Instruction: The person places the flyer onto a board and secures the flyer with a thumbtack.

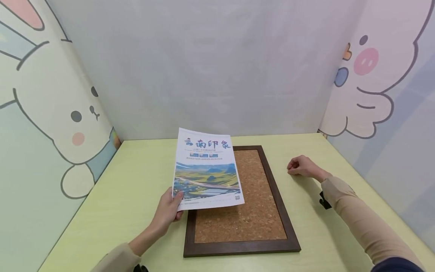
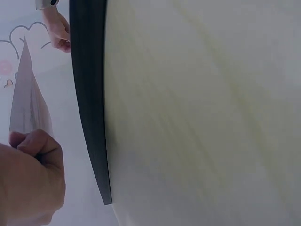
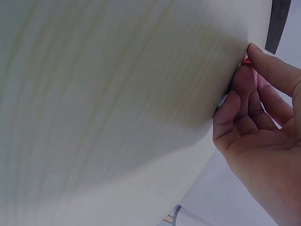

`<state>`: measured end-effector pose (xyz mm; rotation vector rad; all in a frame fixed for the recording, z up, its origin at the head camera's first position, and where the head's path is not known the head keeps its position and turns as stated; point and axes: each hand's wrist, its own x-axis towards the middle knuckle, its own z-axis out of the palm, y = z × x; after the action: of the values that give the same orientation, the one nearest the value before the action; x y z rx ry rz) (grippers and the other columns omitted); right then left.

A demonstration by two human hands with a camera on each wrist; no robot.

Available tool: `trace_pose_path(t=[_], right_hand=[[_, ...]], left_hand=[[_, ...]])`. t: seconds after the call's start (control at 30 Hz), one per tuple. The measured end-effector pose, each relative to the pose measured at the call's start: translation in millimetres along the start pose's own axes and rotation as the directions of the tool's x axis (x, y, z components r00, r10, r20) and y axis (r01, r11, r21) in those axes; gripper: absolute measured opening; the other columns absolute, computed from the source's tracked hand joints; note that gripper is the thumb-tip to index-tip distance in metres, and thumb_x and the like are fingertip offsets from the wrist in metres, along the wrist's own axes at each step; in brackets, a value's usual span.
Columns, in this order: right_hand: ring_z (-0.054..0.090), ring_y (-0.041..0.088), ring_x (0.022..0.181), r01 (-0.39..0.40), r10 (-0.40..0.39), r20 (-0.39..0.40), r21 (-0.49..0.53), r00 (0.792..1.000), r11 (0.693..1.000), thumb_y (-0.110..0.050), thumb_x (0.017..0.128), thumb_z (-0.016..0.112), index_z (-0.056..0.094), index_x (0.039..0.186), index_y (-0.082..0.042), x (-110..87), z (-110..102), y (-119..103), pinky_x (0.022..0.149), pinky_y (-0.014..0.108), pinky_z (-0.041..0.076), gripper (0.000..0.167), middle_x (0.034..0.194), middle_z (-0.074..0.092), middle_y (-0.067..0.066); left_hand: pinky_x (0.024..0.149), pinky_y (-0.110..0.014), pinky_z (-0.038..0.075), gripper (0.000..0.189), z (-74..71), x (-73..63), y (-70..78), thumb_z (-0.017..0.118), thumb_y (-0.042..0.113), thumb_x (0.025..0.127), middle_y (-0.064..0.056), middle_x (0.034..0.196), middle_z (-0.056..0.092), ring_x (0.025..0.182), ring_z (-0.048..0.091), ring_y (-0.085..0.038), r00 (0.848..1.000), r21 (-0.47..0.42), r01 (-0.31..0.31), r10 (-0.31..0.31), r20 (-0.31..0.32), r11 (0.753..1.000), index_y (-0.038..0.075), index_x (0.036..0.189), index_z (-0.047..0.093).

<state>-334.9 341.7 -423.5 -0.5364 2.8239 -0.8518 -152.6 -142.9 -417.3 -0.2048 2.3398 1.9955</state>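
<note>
My left hand (image 1: 167,207) pinches a printed poster (image 1: 207,181) at its lower left corner, thumb on the front. The sheet, with Chinese lettering above a landscape picture, is held tilted over a cork board (image 1: 258,204) in a dark brown frame. The left wrist view shows the fist (image 2: 35,174) gripping the sheet nearly edge-on. Right of the board, my right hand (image 1: 303,167) is down at the tabletop with curled fingers. In the right wrist view, its fingertips close around a small red object (image 3: 247,61), mostly hidden; I cannot tell its kind.
The cork board lies on a pale yellow-green table (image 1: 136,177). A grey-white wall (image 1: 217,75) stands behind. Side panels carry a cartoon rabbit (image 1: 54,113) at left and a pink-nosed cartoon figure (image 1: 370,83) at right.
</note>
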Motion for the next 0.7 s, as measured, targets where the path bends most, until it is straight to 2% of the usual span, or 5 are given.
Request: trace_pose_path(t=[0.43, 0.7], right_hand=[[0.053, 0.007, 0.069, 0.010, -0.010, -0.004, -0.012, 1.000, 1.000, -0.012, 0.084, 0.073, 0.069, 0.091, 0.001, 18.7, 6.6, -23.2, 0.063, 0.020, 0.044, 0.016, 0.082, 0.068, 0.010], [0.054, 0.008, 0.069, 0.006, -0.006, -0.007, -0.017, 1.000, 1.000, -0.012, 0.084, 0.073, 0.069, 0.090, 0.000, 31.1, 9.8, -35.0, 0.063, 0.021, 0.044, 0.014, 0.081, 0.068, 0.007]], left_hand=[[0.038, -0.023, 0.034, 0.028, 0.3, -0.5, 1.5, 0.036, 0.014, 0.105, -0.002, 0.056, 0.050, 0.040, 0.039, -0.010, 1.000, -0.017, -0.026, 0.027, 0.016, 1.000, 0.001, 0.128, 0.044], [0.037, -0.022, 0.031, 0.032, -1.6, -1.9, 0.9, 0.035, 0.015, 0.105, -0.001, 0.057, 0.051, 0.040, 0.040, -0.009, 0.998, -0.021, -0.053, 0.054, 0.044, 0.998, 0.001, 0.133, 0.041]])
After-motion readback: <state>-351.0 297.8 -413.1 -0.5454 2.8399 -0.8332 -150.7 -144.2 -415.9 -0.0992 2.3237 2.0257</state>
